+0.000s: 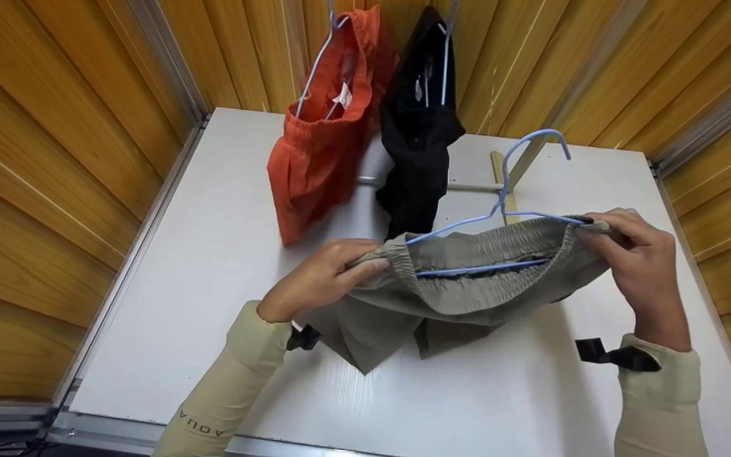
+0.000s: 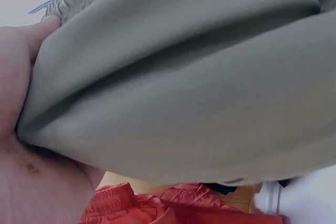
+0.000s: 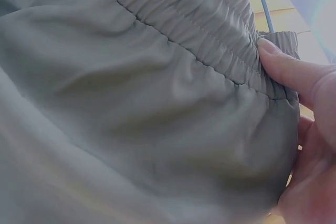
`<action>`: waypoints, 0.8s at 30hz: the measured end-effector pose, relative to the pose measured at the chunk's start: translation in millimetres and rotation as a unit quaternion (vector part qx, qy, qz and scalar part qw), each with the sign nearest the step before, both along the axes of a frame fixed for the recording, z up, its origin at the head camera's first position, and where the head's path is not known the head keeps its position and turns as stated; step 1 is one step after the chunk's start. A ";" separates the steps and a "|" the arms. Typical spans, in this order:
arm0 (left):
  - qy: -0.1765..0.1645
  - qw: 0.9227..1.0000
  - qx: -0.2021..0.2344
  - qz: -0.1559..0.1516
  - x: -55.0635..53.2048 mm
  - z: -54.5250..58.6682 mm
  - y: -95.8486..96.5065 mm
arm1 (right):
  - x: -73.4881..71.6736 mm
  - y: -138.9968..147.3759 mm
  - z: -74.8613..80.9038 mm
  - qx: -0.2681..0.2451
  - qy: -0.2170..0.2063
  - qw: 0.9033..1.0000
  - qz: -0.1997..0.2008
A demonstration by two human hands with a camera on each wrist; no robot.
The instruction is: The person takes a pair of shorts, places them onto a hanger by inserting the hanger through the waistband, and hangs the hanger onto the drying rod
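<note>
Grey-green shorts (image 1: 460, 298) with a gathered elastic waistband hang stretched between my two hands above the white table. A light blue wire hanger (image 1: 502, 190) sits inside the waistband, its hook upright and free. My left hand (image 1: 321, 273) pinches the waistband at the left end, thumb on top. At the right end my right hand (image 1: 641, 254) grips the waistband near the hanger's tip. In the right wrist view the thumb presses on the gathered band of the shorts (image 3: 173, 87). Cloth fills most of the left wrist view, where the left hand (image 2: 26, 77) holds its edge.
Behind, orange-red shorts (image 1: 321, 152) and a black garment (image 1: 419, 139) hang on blue hangers. A rack's base bar (image 1: 473, 185) and wooden foot (image 1: 499, 168) stand on the white table (image 1: 169, 266). Wood-panelled walls (image 1: 35, 190) enclose the table on the left, back and right.
</note>
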State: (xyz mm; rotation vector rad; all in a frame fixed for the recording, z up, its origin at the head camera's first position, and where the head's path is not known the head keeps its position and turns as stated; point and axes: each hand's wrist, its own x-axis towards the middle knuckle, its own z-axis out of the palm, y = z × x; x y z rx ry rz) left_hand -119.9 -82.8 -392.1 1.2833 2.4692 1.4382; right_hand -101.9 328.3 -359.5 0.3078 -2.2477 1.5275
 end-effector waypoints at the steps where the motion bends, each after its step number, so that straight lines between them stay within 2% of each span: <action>1: 0.001 1.000 0.003 0.000 0.0 0.3 -0.6 | -0.3 0.6 -0.4 -0.025 0.004 1.000 0.009; 4: 0.005 1.000 0.012 -0.001 0.2 0.9 -2.5 | -1.1 2.5 -2.0 -0.092 0.022 0.995 0.034; 7: 0.003 1.000 0.021 -0.003 0.2 0.6 -4.2 | -1.4 4.0 -3.3 -0.122 0.035 0.991 0.043; 11: -0.005 0.999 0.037 -0.006 0.4 0.3 -6.2 | -2.1 5.2 -4.8 -0.151 0.039 0.987 0.047; 19: 0.003 0.998 0.057 -0.003 -0.7 2.5 -8.3 | -0.8 11.2 -4.3 -0.172 -0.001 0.985 0.019; 24: 0.002 0.999 0.054 -0.004 -0.6 3.6 -8.6 | -3.2 12.5 -5.0 -0.210 0.009 0.977 0.021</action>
